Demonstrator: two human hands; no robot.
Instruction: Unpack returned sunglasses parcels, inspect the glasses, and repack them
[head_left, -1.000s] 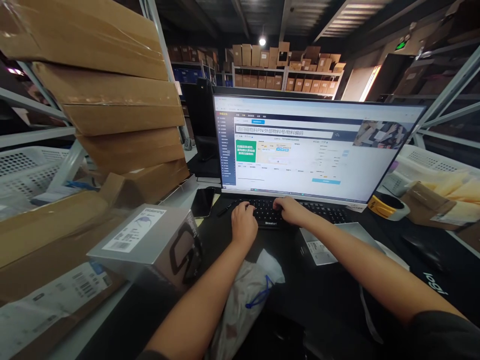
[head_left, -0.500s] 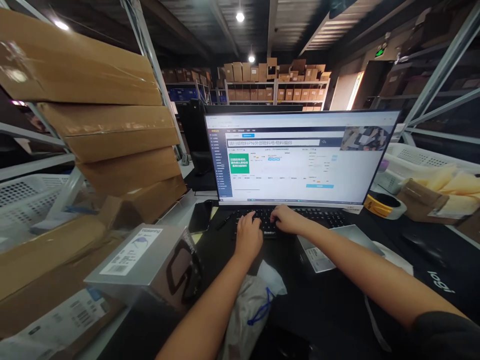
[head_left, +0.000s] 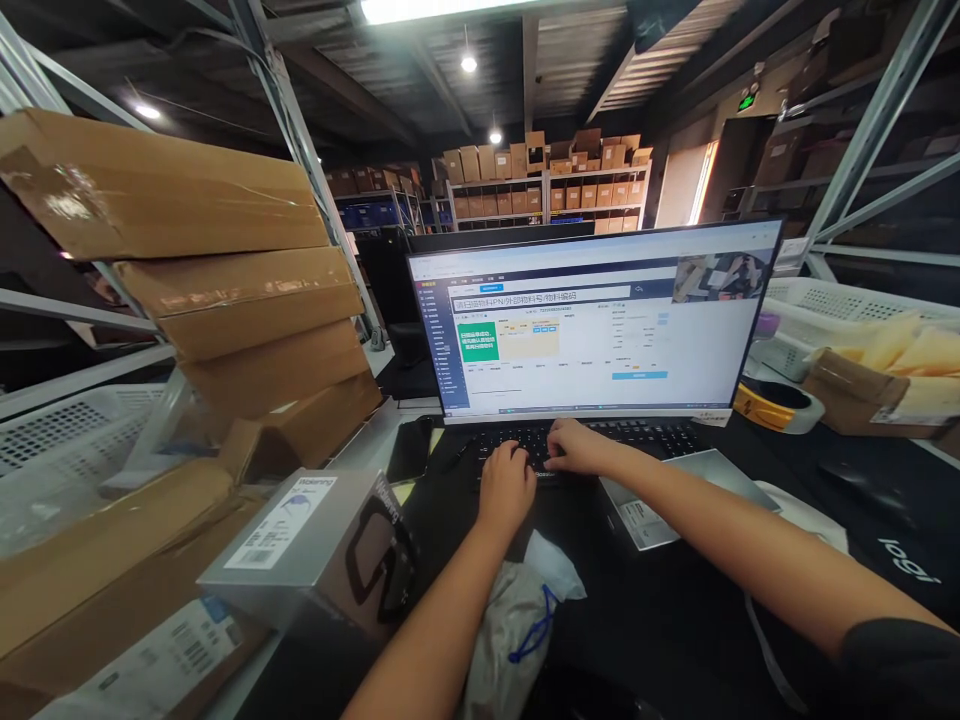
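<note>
A black keyboard [head_left: 645,437] lies below a lit monitor [head_left: 570,345] that shows a web page with a green box. My left hand [head_left: 508,484] rests over the left keys, fingers apart and bent, holding nothing. Close beside it, my right hand [head_left: 576,447] has its fingers curled down onto the middle keys; nothing shows in it. Under my right forearm is a flat silver box [head_left: 645,525] with a label. Next to my left forearm lies a grey drawstring bag [head_left: 510,630] with a blue cord.
A grey printed box [head_left: 300,555] stands left, before stacked cardboard boxes [head_left: 240,280]. A phone [head_left: 411,448] lies left of the keyboard. At right are a tape roll [head_left: 784,408], a mouse [head_left: 862,485], a cardboard box of yellow packets [head_left: 847,390] and a white basket [head_left: 862,315].
The camera view has shifted slightly, so the desk sits a little lower and more ceiling shows. A pale yellow panel has appeared beside the green box on screen. Both hands stay at the keyboard.
</note>
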